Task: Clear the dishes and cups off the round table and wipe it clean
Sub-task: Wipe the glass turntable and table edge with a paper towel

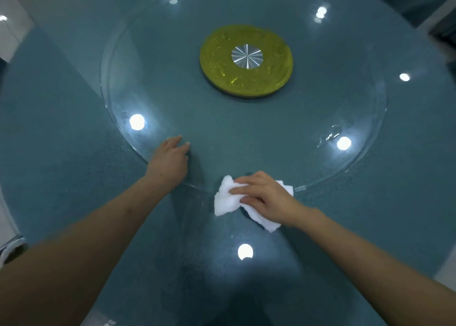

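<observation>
Blue bench (61, 167) lying flat and bare around both hands, giving open sweep on near side.
Glass turntable (283, 133) sitting on bench, its rim making low step across hands' path.
Yellow hub (271, 79) with metal cap (246, 56) standing proud at turntable middle, blocking straight pass there.
Small water puddle (329, 135) lying on glass at right, near rim.
Left hand (170, 160) resting over rim at left; right hand (264, 197) pressing white cloth (225, 200) at near rim, taking up that stretch.
Open glass lying between hands and hub.
</observation>
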